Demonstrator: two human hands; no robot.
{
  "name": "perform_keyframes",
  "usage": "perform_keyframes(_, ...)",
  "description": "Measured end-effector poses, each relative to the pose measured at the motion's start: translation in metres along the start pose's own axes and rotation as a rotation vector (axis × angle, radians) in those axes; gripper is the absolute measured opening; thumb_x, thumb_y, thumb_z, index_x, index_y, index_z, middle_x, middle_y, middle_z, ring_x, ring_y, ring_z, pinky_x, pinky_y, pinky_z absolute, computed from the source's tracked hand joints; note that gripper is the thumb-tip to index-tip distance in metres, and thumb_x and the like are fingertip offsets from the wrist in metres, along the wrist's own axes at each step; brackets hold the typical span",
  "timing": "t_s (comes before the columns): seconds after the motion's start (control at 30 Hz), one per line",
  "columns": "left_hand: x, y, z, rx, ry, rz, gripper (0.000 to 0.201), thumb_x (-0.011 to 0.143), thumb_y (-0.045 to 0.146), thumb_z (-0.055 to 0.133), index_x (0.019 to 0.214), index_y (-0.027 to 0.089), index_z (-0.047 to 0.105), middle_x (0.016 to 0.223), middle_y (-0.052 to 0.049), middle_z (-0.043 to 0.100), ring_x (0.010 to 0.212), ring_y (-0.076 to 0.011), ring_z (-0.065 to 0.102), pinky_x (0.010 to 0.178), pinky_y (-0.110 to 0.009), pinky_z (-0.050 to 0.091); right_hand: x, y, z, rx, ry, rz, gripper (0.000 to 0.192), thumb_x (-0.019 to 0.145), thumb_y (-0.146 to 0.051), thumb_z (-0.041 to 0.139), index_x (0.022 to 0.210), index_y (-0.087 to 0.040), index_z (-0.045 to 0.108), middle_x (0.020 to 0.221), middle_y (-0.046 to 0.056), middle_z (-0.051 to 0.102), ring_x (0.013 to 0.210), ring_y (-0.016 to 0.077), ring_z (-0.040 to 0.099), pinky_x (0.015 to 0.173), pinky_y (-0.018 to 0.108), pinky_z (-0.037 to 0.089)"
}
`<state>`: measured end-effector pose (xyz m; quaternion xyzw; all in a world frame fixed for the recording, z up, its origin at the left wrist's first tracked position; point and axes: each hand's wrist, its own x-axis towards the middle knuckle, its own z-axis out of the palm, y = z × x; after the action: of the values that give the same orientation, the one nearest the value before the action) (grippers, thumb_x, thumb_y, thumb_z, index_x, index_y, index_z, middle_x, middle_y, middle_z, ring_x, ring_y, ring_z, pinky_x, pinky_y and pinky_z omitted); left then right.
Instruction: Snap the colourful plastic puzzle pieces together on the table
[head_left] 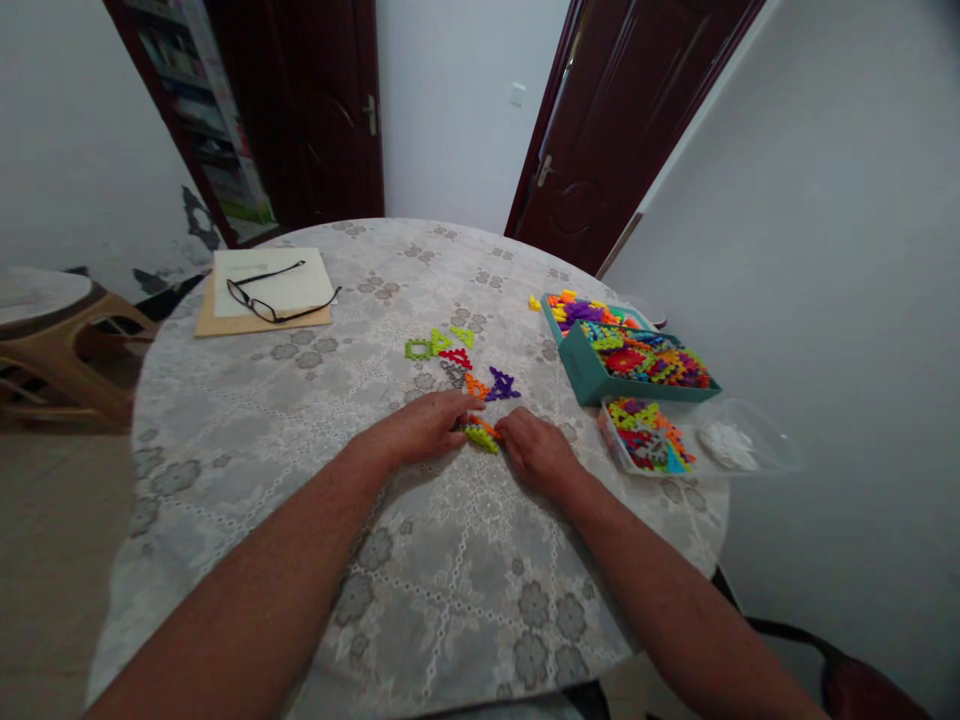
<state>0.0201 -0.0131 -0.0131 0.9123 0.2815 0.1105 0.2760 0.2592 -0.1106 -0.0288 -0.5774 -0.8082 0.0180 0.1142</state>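
Head view: a round table under a pale grey, flower-patterned lace tablecloth serves as the landmark. Near its middle, both hands meet over a small yellow-green and orange cluster of interlocking plastic pieces. The left hand lies palm down with its fingers laid over the cluster's left end; the right hand closes on the right end, fingers curled around it. Both look to be gripping the cluster, which rests on the cloth, though the fingertips themselves are out of sight.

Just beyond the hands, toward the table's far side, lies a loose row of finished little shapes: a green square ring, yellow-green triangles, a red piece, a grey piece, an orange piece and a purple triangle. As a judgement, several shapes are assembled and one is in hand, while much stock is unused: a teal cardboard box at the table's right edge is heaped with mixed-colour pieces, and a clear plastic tray beside it holds more.

At the table's far left lie black-rimmed glasses on white paper over a tan folder.

Hard to make out: how the cluster's pieces join, and the white item in the tray. A stool at the left and a chair at the lower right are cut off.
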Motion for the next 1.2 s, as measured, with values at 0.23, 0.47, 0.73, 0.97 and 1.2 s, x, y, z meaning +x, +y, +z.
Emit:
perform_keyframes(0.23, 0.001, 0.006, -0.005, 0.059, 0.005, -0.005, 0.022, 0.09, 0.02, 0.059, 0.11, 0.025, 0.067, 0.115, -0.007, 0.07, 0.108, -0.0237, 0.06, 0.097, -0.035, 0.045, 0.011, 0.005, 0.004, 0.219, 0.182, 0.026, 0.025, 0.105, -0.019, 0.048, 0.123, -0.021, 0.065, 0.119, 0.01, 0.067, 0.112, 0.0227, 0.064, 0.098, 0.035, 0.052)
perform_keyframes(0.47, 0.001, 0.005, -0.004, 0.057, 0.045, -0.001, 0.016, 0.089, 0.022, 0.059, 0.104, 0.023, 0.063, 0.108, -0.007, 0.066, 0.103, -0.0235, 0.059, 0.091, -0.034, 0.044, 0.039, 0.026, -0.003, 0.094, 0.172, 0.227, 0.042, 0.104, -0.036, 0.057, 0.142, -0.018, 0.06, 0.14, 0.016, 0.06, 0.128, 0.0279, 0.06, 0.106, 0.039, 0.051)
perform_keyframes(0.73, 0.001, 0.011, -0.008, 0.063, 0.018, -0.04, 0.011, 0.089, 0.023, 0.06, 0.1, 0.023, 0.06, 0.105, -0.006, 0.068, 0.097, -0.0221, 0.058, 0.086, -0.032, 0.042, 0.064, 0.03, 0.009, 0.082, 0.179, 0.403, 0.037, 0.1, -0.035, 0.063, 0.134, -0.02, 0.067, 0.132, 0.014, 0.067, 0.121, 0.0267, 0.065, 0.101, 0.036, 0.051)
perform_keyframes(0.97, 0.001, 0.011, -0.006, 0.071, 0.015, -0.036, 0.014, 0.088, 0.022, 0.06, 0.102, 0.023, 0.06, 0.108, -0.006, 0.069, 0.097, -0.0218, 0.059, 0.086, -0.032, 0.043, 0.061, 0.035, 0.01, 0.181, 0.216, 0.368, 0.035, 0.102, -0.032, 0.06, 0.133, -0.018, 0.068, 0.118, 0.011, 0.073, 0.113, 0.0231, 0.068, 0.1, 0.033, 0.05)
perform_keyframes(1.2, 0.002, 0.01, -0.006, 0.054, 0.016, -0.027, 0.02, 0.087, 0.024, 0.063, 0.107, 0.024, 0.061, 0.109, -0.007, 0.069, 0.098, -0.0229, 0.059, 0.087, -0.034, 0.044, 0.077, 0.025, 0.011, 0.011, 0.202, 0.498, 0.033, 0.102, -0.048, 0.06, 0.113, -0.019, 0.073, 0.115, 0.015, 0.072, 0.105, 0.027, 0.07, 0.087, 0.035, 0.051)
